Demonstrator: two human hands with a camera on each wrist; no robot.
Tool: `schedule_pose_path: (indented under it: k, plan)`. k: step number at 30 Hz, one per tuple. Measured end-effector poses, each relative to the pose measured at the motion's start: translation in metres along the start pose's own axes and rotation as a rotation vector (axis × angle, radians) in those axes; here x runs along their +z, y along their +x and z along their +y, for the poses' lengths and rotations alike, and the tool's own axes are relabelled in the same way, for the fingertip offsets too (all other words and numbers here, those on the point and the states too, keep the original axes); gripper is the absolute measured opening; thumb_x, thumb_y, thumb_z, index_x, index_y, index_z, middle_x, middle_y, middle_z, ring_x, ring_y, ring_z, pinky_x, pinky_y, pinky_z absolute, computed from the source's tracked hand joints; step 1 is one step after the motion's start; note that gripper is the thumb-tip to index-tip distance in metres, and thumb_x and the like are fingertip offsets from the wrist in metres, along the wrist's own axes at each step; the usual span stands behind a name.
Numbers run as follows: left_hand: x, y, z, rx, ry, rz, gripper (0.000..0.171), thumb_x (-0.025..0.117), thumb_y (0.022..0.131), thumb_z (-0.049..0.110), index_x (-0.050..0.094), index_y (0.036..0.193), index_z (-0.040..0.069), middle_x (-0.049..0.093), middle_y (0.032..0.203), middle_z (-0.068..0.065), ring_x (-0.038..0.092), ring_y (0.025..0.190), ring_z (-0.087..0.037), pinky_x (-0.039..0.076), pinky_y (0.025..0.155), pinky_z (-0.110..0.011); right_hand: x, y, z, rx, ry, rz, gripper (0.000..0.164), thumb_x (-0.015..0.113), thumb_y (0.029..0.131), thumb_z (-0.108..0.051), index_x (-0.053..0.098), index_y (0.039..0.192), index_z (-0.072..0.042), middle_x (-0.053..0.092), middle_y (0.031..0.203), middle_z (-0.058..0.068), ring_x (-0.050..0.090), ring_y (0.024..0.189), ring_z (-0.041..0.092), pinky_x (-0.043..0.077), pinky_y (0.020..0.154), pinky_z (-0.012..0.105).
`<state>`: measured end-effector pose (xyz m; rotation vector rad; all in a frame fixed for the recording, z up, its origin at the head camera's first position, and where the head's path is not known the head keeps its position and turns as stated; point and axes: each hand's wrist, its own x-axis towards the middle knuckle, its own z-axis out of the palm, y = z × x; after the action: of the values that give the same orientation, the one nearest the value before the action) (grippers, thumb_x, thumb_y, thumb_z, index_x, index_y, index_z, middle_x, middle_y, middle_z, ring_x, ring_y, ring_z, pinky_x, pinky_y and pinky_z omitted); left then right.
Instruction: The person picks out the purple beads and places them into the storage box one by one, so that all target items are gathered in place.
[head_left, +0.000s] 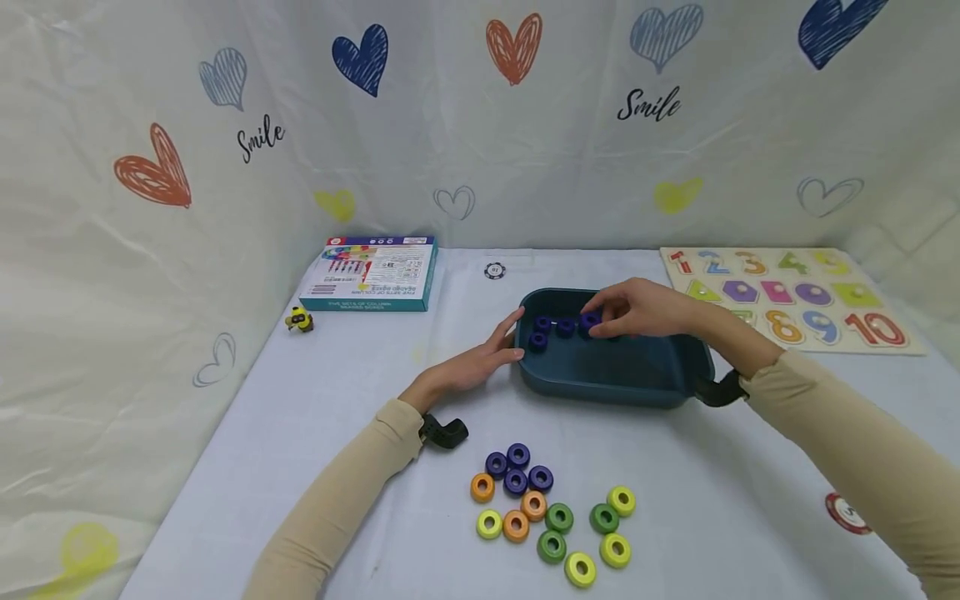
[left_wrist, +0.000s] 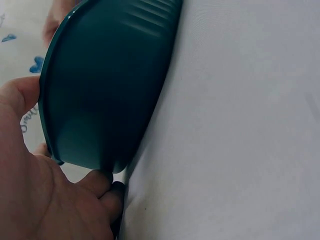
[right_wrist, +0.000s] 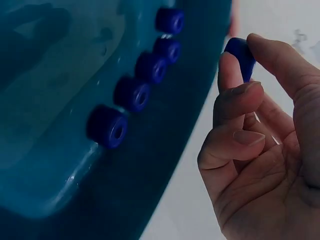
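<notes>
My right hand (head_left: 633, 308) is over the far side of the dark teal tray (head_left: 615, 396). Its thumb and index finger pinch a dark blue ring bead (right_wrist: 242, 56), held by the tray's rim in the right wrist view. Several more blue ring beads (right_wrist: 132, 94) lie in a row inside the tray, along one wall. At the tray's left end, my left hand (head_left: 476, 367) rests with extended fingers against the rim. The left wrist view shows its thumb (left_wrist: 25, 95) touching the rim, while its other fingers are partly hidden beside the tray's end.
Nearer than the tray lie loose ring beads: blue (head_left: 516, 482), orange (head_left: 516, 526), green (head_left: 552, 547) and yellow (head_left: 581, 570). A boxed set (head_left: 367, 275) and a small yellow toy (head_left: 299, 320) stand back left. A number puzzle board (head_left: 795, 300) lies back right, with a red poker chip (head_left: 847, 513) nearer.
</notes>
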<state>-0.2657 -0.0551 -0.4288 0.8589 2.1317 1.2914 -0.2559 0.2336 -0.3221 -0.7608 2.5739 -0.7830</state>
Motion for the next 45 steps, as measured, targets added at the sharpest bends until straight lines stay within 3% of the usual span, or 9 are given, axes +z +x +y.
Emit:
schedule_pose_path:
  k: [3, 8, 16, 23, 27, 33, 40, 42, 45]
  plan:
    - [0.0, 0.001, -0.002, -0.006, -0.007, 0.001, 0.058, 0.035, 0.093, 0.052, -0.007, 0.133, 0.058, 0.005, 0.15, 0.004, 0.008, 0.135, -0.01, 0.013, 0.105, -0.046, -0.002, 0.021, 0.005, 0.006, -0.012, -0.017, 0.042, 0.065, 0.083, -0.032, 0.058, 0.116, -0.006, 0.063, 0.08, 0.01, 0.053, 0.056, 0.018, 0.046, 0.054, 0.03]
    - [0.0, 0.001, -0.004, -0.016, -0.022, -0.011, 0.057, 0.034, 0.093, 0.052, -0.007, 0.132, 0.059, 0.007, 0.15, 0.003, 0.009, 0.135, -0.013, 0.012, 0.105, -0.047, 0.005, 0.047, 0.014, 0.023, -0.03, -0.1, 0.04, 0.067, 0.081, -0.029, 0.059, 0.112, -0.005, 0.064, 0.076, 0.006, 0.054, 0.055, 0.016, 0.046, 0.053, 0.029]
    - [0.0, -0.001, -0.001, -0.011, -0.015, -0.004, 0.059, 0.034, 0.092, 0.054, -0.007, 0.133, 0.058, 0.007, 0.15, 0.003, 0.01, 0.134, -0.01, 0.014, 0.105, -0.045, 0.021, 0.059, 0.022, 0.032, -0.056, -0.293, 0.038, 0.068, 0.081, -0.023, 0.059, 0.113, -0.004, 0.064, 0.071, 0.001, 0.056, 0.05, 0.015, 0.047, 0.053, 0.029]
    - [0.001, -0.001, 0.003, -0.014, -0.021, -0.01, 0.06, 0.035, 0.092, 0.053, -0.007, 0.135, 0.056, 0.006, 0.15, 0.004, 0.009, 0.134, -0.009, 0.013, 0.106, -0.044, 0.021, 0.051, 0.021, 0.045, -0.071, -0.274, 0.039, 0.067, 0.082, -0.021, 0.057, 0.116, -0.005, 0.064, 0.072, 0.0, 0.057, 0.051, 0.016, 0.047, 0.056, 0.03]
    - [0.001, -0.001, 0.001, -0.02, -0.017, -0.007, 0.058, 0.034, 0.092, 0.053, -0.007, 0.133, 0.058, 0.006, 0.15, 0.004, 0.008, 0.134, -0.009, 0.012, 0.106, -0.044, 0.014, 0.042, 0.013, 0.038, -0.073, -0.178, 0.035, 0.064, 0.083, -0.019, 0.058, 0.114, -0.004, 0.064, 0.074, 0.002, 0.057, 0.054, 0.017, 0.048, 0.054, 0.031]
    - [-0.001, -0.004, 0.003, -0.042, 0.0, 0.001, 0.058, 0.034, 0.093, 0.051, -0.007, 0.134, 0.057, 0.006, 0.15, 0.003, 0.008, 0.135, -0.012, 0.012, 0.105, -0.047, 0.011, 0.017, -0.01, -0.05, -0.151, -0.023, 0.027, 0.061, 0.086, -0.019, 0.062, 0.108, -0.004, 0.064, 0.076, 0.005, 0.054, 0.058, 0.013, 0.046, 0.056, 0.029]
    - [0.0, -0.004, 0.003, -0.05, 0.009, 0.019, 0.057, 0.034, 0.092, 0.053, -0.006, 0.132, 0.06, 0.009, 0.15, 0.002, 0.011, 0.135, -0.013, 0.014, 0.105, -0.048, 0.043, -0.019, -0.056, -0.199, -0.217, 0.078, 0.021, 0.062, 0.085, -0.02, 0.064, 0.104, -0.011, 0.061, 0.077, -0.009, 0.05, 0.059, 0.007, 0.044, 0.054, 0.023]
    - [0.0, -0.003, 0.003, -0.041, 0.008, 0.016, 0.058, 0.034, 0.092, 0.054, -0.007, 0.132, 0.059, 0.009, 0.15, 0.002, 0.011, 0.135, -0.012, 0.015, 0.105, -0.047, 0.058, -0.028, -0.066, -0.218, -0.198, 0.061, 0.019, 0.063, 0.085, -0.02, 0.064, 0.103, -0.014, 0.06, 0.076, -0.012, 0.05, 0.059, 0.006, 0.043, 0.053, 0.022]
    - [0.0, -0.001, 0.003, -0.037, 0.007, 0.013, 0.059, 0.035, 0.091, 0.055, -0.007, 0.132, 0.059, 0.008, 0.15, 0.001, 0.011, 0.135, -0.012, 0.015, 0.104, -0.047, 0.084, -0.038, -0.077, -0.223, -0.163, -0.035, 0.02, 0.063, 0.085, -0.025, 0.065, 0.104, -0.017, 0.058, 0.076, -0.016, 0.049, 0.059, 0.004, 0.043, 0.054, 0.021]
